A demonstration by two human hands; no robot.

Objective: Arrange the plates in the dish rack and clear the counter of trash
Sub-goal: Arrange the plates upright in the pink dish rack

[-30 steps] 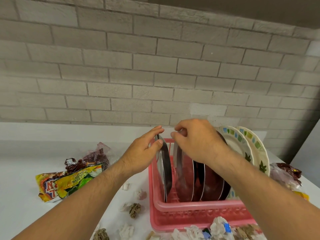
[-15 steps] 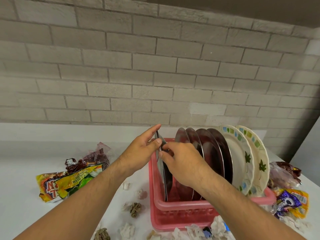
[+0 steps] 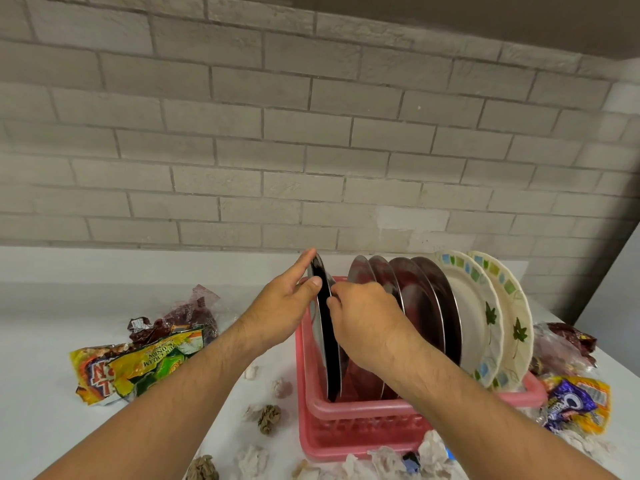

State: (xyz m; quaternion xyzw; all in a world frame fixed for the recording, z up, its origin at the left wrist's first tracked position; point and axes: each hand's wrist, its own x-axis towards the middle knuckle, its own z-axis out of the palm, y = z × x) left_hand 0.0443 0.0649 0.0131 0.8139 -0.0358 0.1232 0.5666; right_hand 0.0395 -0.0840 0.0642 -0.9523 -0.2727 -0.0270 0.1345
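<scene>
Both of your hands are on one plate. Your left hand point(image 3: 285, 306) holds the upper rim of the dark steel plate point(image 3: 327, 344), with its fingers laid up the plate's left face to the top and its thumb pressed on the near edge. Your right hand point(image 3: 367, 322) has its fingers curled in and pinches the same rim from the other side, just below your left thumb. The plate stands on edge, nearly upright, at the left end of the pink dish rack point(image 3: 360, 408), and its lower edge is down inside the rack.

To its right, past a gap, four more steel plates point(image 3: 420, 303) lean in a row. After them come two patterned plates point(image 3: 481, 320) with green leaves, at the right end of the rack.

The rack sits on the white counter point(image 3: 45, 323), toward its front edge and right of the middle. Chip bags point(image 3: 138, 363) and a dark red wrapper point(image 3: 180, 318) lie near the left edge. Crumpled paper balls point(image 3: 268, 415) are scattered between the bags and the rack and along the front edge. A purple cookie wrapper point(image 3: 571, 403) and more crumpled film point(image 3: 564, 344) lie beside the rack's right end.
</scene>
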